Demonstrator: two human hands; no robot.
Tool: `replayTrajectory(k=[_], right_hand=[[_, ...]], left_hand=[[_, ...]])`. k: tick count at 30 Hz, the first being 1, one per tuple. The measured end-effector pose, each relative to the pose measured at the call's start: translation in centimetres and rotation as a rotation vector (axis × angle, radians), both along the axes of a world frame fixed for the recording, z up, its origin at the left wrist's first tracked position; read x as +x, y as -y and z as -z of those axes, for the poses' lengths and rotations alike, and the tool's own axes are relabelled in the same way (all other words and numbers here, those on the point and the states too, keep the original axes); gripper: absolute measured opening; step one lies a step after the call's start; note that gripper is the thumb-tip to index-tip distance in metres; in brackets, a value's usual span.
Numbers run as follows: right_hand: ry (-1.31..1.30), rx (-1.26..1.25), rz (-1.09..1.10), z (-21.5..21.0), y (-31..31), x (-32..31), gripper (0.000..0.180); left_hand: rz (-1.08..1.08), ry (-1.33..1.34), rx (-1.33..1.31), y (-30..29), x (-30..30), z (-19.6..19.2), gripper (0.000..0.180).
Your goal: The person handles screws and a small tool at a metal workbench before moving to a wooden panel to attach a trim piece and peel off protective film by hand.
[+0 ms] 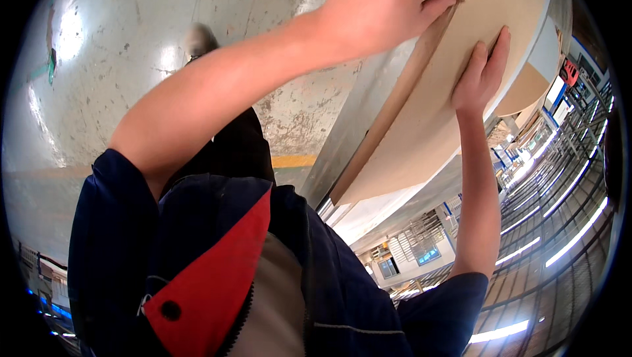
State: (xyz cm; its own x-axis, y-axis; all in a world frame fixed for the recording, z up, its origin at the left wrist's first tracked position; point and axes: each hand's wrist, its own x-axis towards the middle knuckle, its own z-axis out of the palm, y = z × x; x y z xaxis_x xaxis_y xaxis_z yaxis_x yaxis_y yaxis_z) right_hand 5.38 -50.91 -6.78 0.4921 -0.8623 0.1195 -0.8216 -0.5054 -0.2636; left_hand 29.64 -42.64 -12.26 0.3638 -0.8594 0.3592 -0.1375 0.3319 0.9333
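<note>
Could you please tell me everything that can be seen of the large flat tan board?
The large flat tan board looks like fibreboard, smooth and plain, pale-rimmed on the right, with a darker brown edge along its left side. It slants from lower centre to upper right, cut off by the picture's top. The left hand's grip is at the brown edge; the right hand's grip lies open on the face.
</note>
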Motion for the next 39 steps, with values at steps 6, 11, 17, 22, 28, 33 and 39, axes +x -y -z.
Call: replayTrajectory(k=[6,11,17,22,28,33,39], right_hand=[[-0.005,-0.045,-0.012,0.0,0.1,0.3,0.065],[0.021,-0.025,-0.003,-0.2,-0.1,-0.3,0.064],[0.031,-0.014,0.013,0.0,0.0,0.0,0.064],[0.009,-0.034,0.003,0.1,0.0,0.0,0.064],[0.029,-0.026,0.009,-0.1,-0.1,0.0,0.064],[0.034,0.007,0.060,-0.1,-0.5,0.3,0.064],[0.046,0.023,0.062,0.2,-0.5,0.5,0.065]], left_hand=[[0.135,0.210,-0.015,-13.3,-5.7,1.4,0.013],[0.583,0.069,-0.076,-24.1,-8.0,1.8,0.019],[0.032,0.138,0.038,-9.8,-2.9,1.6,0.006],[0.046,0.126,-0.002,-8.3,-4.3,1.7,0.012],[0.549,0.073,-0.073,-24.3,-8.7,1.5,0.024],[0.180,0.136,-0.010,-14.4,-4.3,1.9,0.019],[0.050,0.159,-0.020,-12.4,-5.7,1.0,0.014]])
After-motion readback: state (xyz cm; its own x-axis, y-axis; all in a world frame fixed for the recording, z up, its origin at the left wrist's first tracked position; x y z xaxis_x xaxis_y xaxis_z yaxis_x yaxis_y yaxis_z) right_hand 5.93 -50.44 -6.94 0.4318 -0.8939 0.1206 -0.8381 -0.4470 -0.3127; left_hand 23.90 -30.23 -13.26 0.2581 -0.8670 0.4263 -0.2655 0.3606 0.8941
